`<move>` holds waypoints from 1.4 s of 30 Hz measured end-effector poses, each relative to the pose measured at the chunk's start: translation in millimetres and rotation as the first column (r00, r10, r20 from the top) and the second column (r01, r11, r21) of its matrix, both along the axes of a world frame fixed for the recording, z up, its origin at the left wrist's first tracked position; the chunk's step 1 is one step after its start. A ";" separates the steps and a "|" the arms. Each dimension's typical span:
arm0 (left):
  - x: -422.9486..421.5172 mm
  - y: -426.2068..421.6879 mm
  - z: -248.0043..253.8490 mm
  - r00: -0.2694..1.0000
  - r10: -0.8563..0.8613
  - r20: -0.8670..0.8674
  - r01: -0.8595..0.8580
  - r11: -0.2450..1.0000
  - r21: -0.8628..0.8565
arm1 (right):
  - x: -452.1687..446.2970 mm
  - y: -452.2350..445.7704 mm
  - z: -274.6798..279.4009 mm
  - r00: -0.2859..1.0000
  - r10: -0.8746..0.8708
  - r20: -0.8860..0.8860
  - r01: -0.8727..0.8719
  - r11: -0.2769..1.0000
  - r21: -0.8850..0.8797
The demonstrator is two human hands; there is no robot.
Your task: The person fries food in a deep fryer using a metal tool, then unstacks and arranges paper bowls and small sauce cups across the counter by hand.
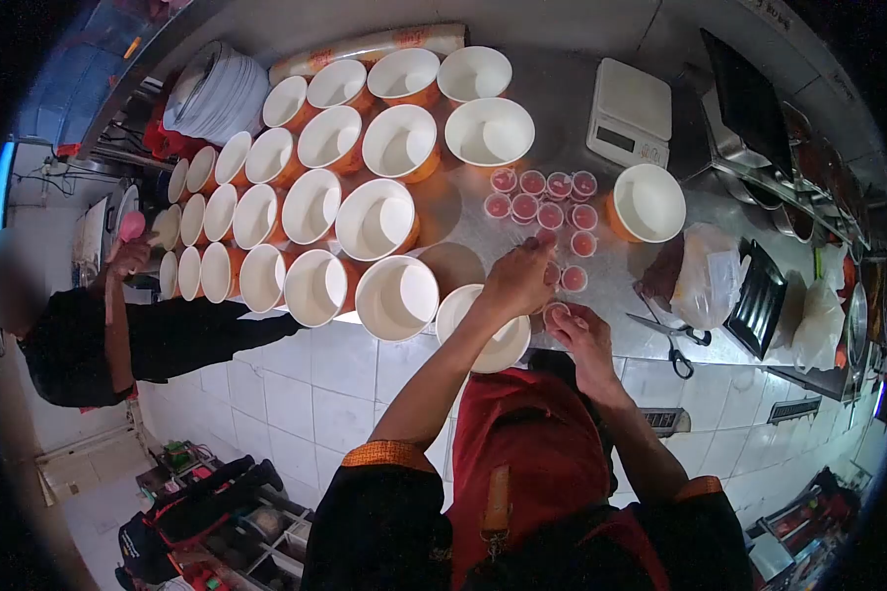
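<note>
My left hand [520, 279] reaches over the rim of a white-lined paper bowl [508, 345] near the counter's front edge. Its fingers are pressed together beside the small cups, and what they hold is too small to make out. My right hand [583, 340] is closed around a small clear cup [556, 313] at the counter edge. Just beyond both hands stand several small lidded cups of red sauce [524, 207]. Rows of orange paper bowls with white insides [375, 220] fill the left and middle of the metal counter [572, 133].
A white scale [633, 103] stands at the back, with a single bowl [648, 203] in front of it. Scissors [675, 340], a plastic bag [708, 276] and a black tray [757, 298] lie at the right. Stacked plates [217, 94] and another person [79, 335] are at the left.
</note>
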State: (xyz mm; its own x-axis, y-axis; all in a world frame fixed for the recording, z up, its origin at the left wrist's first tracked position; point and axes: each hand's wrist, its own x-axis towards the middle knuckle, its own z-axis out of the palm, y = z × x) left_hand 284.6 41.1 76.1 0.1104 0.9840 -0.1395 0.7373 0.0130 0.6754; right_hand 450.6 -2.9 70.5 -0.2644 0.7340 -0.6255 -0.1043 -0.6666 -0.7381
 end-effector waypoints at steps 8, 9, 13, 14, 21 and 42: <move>5.9 -0.7 -7.7 0.999 0.007 -0.036 -0.004 0.997 0.081 | 18.7 -4.7 23.1 0.992 0.006 0.129 -0.019 0.995 0.101; 5.9 -0.7 -10.2 0.999 0.014 -0.048 -0.009 0.995 0.102 | 21.5 -4.7 23.7 0.990 -0.001 0.138 -0.013 0.995 0.104; 7.6 -1.8 -0.1 0.999 0.015 -0.037 -0.010 0.991 0.132 | 33.9 -5.4 22.5 0.996 -0.005 0.085 -0.006 0.992 0.125; 8.4 -2.6 6.2 0.997 0.022 -0.068 -0.012 0.989 0.147 | 35.8 -4.6 22.8 0.998 0.006 0.056 -0.015 0.989 0.149; 4.1 -5.7 40.2 0.997 0.062 0.044 -0.064 0.996 0.064 | 44.2 12.1 45.7 1.000 0.016 0.016 -0.017 0.995 0.103; 8.4 13.6 7.1 0.984 0.177 -0.007 -0.172 0.962 0.212 | 60.8 57.0 6.8 0.990 0.029 0.140 -0.068 0.957 0.283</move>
State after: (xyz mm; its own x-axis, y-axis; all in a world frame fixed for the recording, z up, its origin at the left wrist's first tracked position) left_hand 293.0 54.6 83.2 -0.0666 0.9952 0.0716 0.7536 0.0031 0.6573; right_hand 511.4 54.1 77.3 -0.2331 0.8758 -0.4227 0.0348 -0.4269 -0.9036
